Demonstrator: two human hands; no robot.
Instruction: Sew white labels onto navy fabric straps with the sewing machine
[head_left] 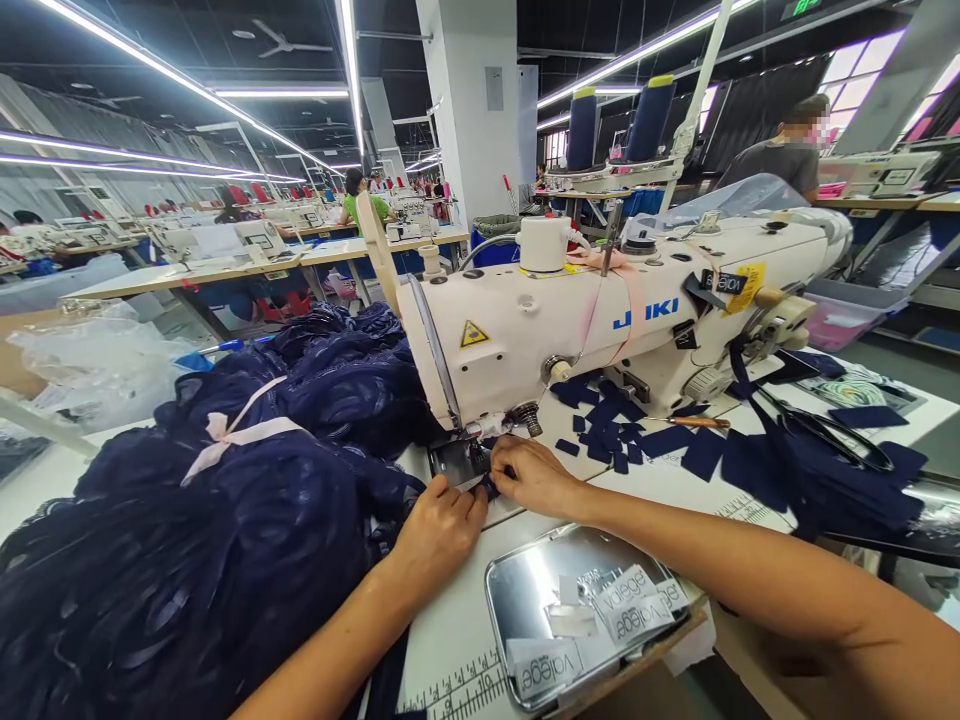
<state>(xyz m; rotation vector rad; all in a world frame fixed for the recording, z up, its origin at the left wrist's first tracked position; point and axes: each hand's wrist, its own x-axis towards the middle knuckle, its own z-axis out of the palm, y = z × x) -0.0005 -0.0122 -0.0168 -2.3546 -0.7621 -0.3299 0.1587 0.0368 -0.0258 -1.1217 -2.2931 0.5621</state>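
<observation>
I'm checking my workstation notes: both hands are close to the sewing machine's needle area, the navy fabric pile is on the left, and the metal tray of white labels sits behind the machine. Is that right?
Not quite: the metal tray of white labels sits in front of the sewing machine, nearer the camera, as the head view shows. The rest is right.

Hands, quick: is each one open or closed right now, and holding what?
Left hand: closed, pinching a pale strip.
Right hand: closed, fingertips at dark fabric; exact grip hidden.
</observation>
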